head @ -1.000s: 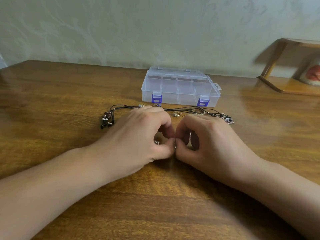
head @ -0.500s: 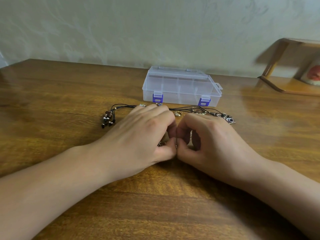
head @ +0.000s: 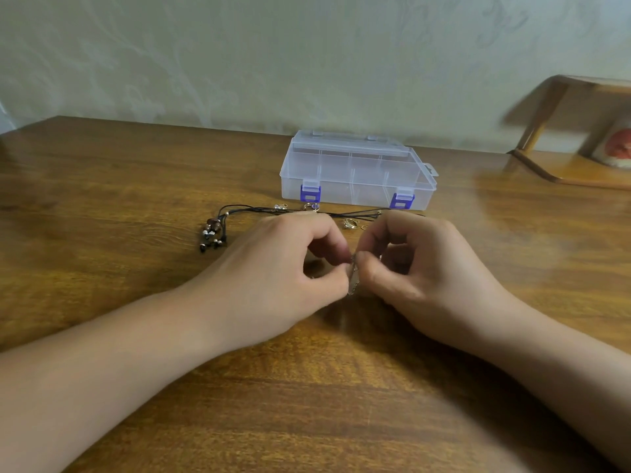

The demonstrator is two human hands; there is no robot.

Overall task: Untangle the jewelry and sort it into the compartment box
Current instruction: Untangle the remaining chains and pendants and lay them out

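Both hands meet at the middle of the brown wooden table (head: 136,421): the left hand (head: 273,268) and the right hand (head: 426,271) each pinch, thumb against curled fingers, a thin silvery chain (head: 352,278) whose short length hangs between them (too blurred to tell more). Just beyond the knuckles lie black cord necklaces (head: 341,213) ending in a cluster of dark beads (head: 211,235) at the left, with small gold and silver rings and clasps (head: 349,224) among the cords. Behind these stands the clear plastic compartment box (head: 355,169), lid down, its two blue latches facing the person.
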